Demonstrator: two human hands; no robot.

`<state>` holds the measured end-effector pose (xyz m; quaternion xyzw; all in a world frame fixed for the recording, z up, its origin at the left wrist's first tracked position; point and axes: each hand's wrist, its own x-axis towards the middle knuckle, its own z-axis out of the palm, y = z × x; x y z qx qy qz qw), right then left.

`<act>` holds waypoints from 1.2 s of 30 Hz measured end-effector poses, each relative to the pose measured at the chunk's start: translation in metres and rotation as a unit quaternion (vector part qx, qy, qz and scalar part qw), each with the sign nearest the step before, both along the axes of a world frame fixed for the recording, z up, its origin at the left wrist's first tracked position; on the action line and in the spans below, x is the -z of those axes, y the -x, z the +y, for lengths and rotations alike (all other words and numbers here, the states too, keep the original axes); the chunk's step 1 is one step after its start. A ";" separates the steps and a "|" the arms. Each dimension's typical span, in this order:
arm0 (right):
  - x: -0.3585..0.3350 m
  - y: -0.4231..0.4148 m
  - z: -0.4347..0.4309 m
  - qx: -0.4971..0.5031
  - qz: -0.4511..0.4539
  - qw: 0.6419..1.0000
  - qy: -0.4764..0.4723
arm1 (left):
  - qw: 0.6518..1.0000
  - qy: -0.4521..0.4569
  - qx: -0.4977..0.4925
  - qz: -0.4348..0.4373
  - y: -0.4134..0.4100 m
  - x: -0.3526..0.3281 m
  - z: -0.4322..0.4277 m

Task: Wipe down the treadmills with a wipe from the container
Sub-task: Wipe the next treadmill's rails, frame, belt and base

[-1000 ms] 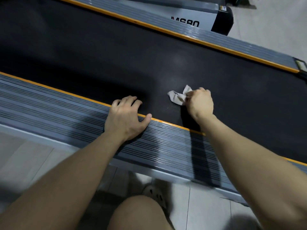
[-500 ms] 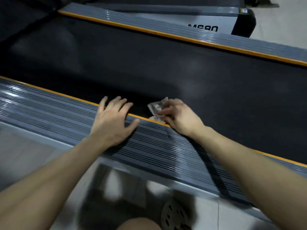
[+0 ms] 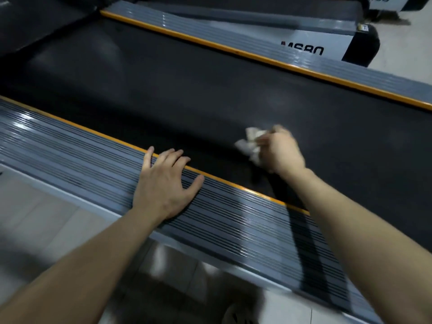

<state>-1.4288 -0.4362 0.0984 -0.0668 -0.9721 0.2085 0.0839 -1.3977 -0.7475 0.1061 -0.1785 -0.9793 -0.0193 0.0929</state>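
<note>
A crumpled, off-white wipe [image 3: 250,144], blurred, sits bunched against the black rubber belt [image 3: 187,90] of the near treadmill, gripped by the right hand [image 3: 281,152]. The belt runs between grey ribbed side rails [image 3: 70,148] edged in orange. A second treadmill [image 3: 311,40] with a white side panel stands just beyond.

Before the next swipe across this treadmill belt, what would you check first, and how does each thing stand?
1. Grip of the right hand on the wipe: ok, fingers curled round it.
2. Contact of the wipe with the belt: cannot tell, blurred.
3. Support from the left hand, flat on the side rail: ok.
4. Gap between the left hand and the wipe: ok, apart.
5. Cleanness of the wipe: cannot tell.
</note>
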 end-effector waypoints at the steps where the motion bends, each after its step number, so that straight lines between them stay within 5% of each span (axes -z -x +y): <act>1: 0.003 0.001 0.017 0.099 -0.008 0.995 0.010 | 1.000 0.001 -0.002 -0.004 -0.001 -0.001 0.001; 3: 0.010 -0.006 0.012 0.162 0.000 0.987 0.013 | 1.000 0.002 -0.002 -0.008 -0.001 -0.001 0.002; 5: 0.010 -0.020 -0.030 0.011 0.035 0.999 0.032 | 1.000 0.000 -0.004 -0.012 -0.001 -0.002 0.002; 7: 0.007 -0.030 -0.063 -0.207 0.035 0.974 0.080 | 1.000 -0.003 -0.005 -0.013 -0.001 -0.003 0.002; 9: 0.001 -0.021 -0.062 -0.276 0.018 0.960 0.047 | 1.000 -0.006 -0.003 -0.014 -0.001 -0.003 0.003; 12: -0.004 0.006 -0.008 0.005 0.032 0.999 0.030 | 1.000 -0.013 -0.004 -0.014 -0.002 -0.003 0.003; 14: -0.003 0.002 0.001 0.174 0.044 0.981 0.069 | 1.000 -0.021 0.000 -0.006 -0.003 -0.002 0.003; 15: -0.003 -0.002 -0.017 0.147 0.073 0.985 0.062 | 1.000 -0.026 0.001 -0.004 -0.003 -0.002 0.003; 17: -0.001 -0.012 -0.068 -0.073 0.077 0.989 0.098 | 0.999 -0.035 0.002 -0.007 -0.002 -0.002 0.003; 20: -0.003 -0.012 -0.103 -0.280 0.028 0.955 0.090 | 0.995 -0.093 0.036 -0.021 -0.001 -0.001 -0.005; 22: -0.001 0.017 -0.084 -0.249 0.050 0.966 0.055 | 0.991 -0.118 0.060 -0.031 0.003 -0.006 -0.022; 26: -0.003 0.054 -0.065 0.044 0.045 0.994 0.093 | 1.000 -0.014 0.005 0.021 0.018 -0.015 -0.078; 28: 0.001 0.044 -0.101 -0.057 0.061 0.993 0.082 | 0.997 -0.037 -0.058 0.027 0.023 -0.015 -0.096; 31: -0.006 0.030 -0.137 -0.340 0.065 0.937 0.054 | 0.993 -0.064 -0.093 0.035 0.026 -0.011 -0.095; 36: -0.010 0.100 -0.173 -0.266 0.067 0.961 0.041 | 0.991 -0.083 -0.102 0.036 0.023 -0.012 -0.095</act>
